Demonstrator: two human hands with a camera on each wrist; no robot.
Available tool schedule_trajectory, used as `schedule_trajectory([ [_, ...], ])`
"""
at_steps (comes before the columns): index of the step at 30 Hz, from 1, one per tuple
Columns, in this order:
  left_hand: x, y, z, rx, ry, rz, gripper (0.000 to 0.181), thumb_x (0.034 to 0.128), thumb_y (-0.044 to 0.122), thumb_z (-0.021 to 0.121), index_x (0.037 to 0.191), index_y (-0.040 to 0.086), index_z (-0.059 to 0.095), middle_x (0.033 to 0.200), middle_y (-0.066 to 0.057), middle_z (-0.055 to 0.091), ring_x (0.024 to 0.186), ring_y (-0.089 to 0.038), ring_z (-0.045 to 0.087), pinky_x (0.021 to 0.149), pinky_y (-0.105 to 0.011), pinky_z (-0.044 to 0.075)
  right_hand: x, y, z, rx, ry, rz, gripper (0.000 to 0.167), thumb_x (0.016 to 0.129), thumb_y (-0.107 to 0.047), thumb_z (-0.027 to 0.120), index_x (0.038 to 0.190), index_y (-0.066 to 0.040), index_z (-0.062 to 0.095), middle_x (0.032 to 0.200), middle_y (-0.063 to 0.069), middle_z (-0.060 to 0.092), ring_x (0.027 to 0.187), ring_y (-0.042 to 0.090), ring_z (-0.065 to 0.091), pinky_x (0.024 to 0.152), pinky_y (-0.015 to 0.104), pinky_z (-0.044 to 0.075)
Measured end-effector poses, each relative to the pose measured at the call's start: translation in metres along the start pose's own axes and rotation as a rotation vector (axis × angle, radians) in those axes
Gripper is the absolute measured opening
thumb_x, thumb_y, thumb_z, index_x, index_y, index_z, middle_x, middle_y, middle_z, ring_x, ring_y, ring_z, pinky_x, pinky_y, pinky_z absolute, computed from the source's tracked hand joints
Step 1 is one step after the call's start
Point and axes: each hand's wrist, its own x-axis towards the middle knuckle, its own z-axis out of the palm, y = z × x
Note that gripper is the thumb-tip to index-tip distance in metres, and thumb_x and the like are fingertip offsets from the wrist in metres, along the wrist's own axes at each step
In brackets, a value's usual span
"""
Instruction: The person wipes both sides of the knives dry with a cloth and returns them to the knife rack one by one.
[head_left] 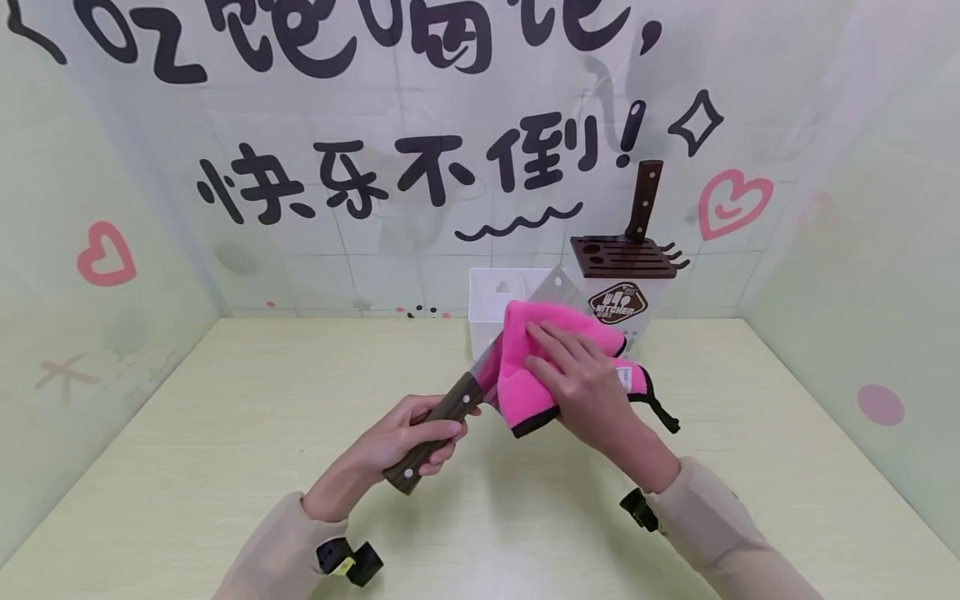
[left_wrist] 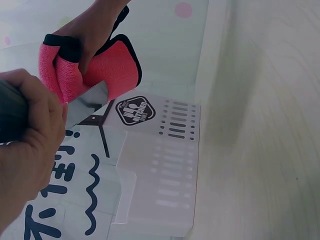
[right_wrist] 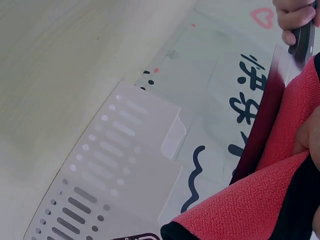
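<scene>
In the head view, a cleaver (head_left: 558, 289) is held aslant above the table, its broad metal blade pointing up and away to the right. My left hand (head_left: 390, 440) grips its dark wooden handle (head_left: 438, 433). Across the middle of the blade lies a folded pink cloth (head_left: 525, 367) with black edging and a hanging loop. My right hand (head_left: 588, 383) holds this cloth against the blade, fingers spread over it. The cloth (right_wrist: 240, 205) hides part of the blade (right_wrist: 265, 125) in the right wrist view.
A white holder (head_left: 652, 296) with a dark slotted top stands against the back wall, a dark-handled knife (head_left: 643, 200) upright in it. Beside it sits a white perforated caddy (head_left: 486, 296). Both stand behind the blade, at the rear of the pale wooden table (head_left: 300, 417).
</scene>
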Motion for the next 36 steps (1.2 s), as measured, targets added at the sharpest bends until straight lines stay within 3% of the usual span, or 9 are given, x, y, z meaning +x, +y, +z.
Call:
schedule_trajectory([
  [6,0.002,-0.002,0.000,0.006,-0.009,0.013,0.035,0.0919,0.010,0.047,0.113,-0.017,0.039,0.068,0.000,0.048,0.050,-0.006,0.044,0.046,-0.017,0.041,0.004,-0.009,0.000,0.010,-0.015,-0.044,0.030,0.063,-0.004,0.078,0.090,-0.004,0.066,0.113,0.019,0.058,0.105,0.033,0.054,0.086,0.042,0.046],
  [14,0.002,-0.004,0.000,0.001,-0.032,0.054,0.028,0.0917,0.007,0.046,0.098,-0.019,0.037,0.063,0.001,0.048,0.048,-0.005,0.044,0.044,-0.015,0.040,0.008,-0.016,-0.004,-0.017,-0.108,-0.099,0.028,0.068,-0.010,0.076,0.095,-0.008,0.067,0.117,0.014,0.057,0.111,0.029,0.051,0.091,0.040,0.043],
  [17,0.002,-0.005,0.000,0.004,-0.029,0.049,0.026,0.0916,0.007,0.046,0.100,-0.017,0.039,0.063,0.001,0.048,0.048,-0.005,0.044,0.044,-0.016,0.040,0.008,-0.016,-0.005,-0.022,-0.116,-0.102,0.028,0.068,-0.010,0.076,0.095,-0.009,0.067,0.118,0.014,0.057,0.111,0.028,0.051,0.091,0.040,0.043],
  [24,0.001,-0.005,0.001,0.024,-0.011,0.026,0.033,0.0912,0.007,0.047,0.111,-0.018,0.040,0.063,0.001,0.047,0.048,-0.005,0.044,0.044,-0.016,0.040,0.008,-0.011,-0.004,-0.002,-0.092,-0.079,0.026,0.068,-0.006,0.075,0.093,-0.007,0.066,0.117,0.015,0.057,0.110,0.029,0.051,0.090,0.040,0.043],
  [36,-0.001,-0.002,0.001,0.060,0.001,0.000,0.035,0.0909,0.008,0.048,0.113,-0.017,0.040,0.063,0.000,0.047,0.048,-0.005,0.043,0.043,-0.016,0.040,0.005,0.009,-0.001,0.036,-0.025,0.003,0.031,0.063,-0.001,0.077,0.091,-0.003,0.065,0.114,0.018,0.057,0.107,0.033,0.052,0.089,0.044,0.043],
])
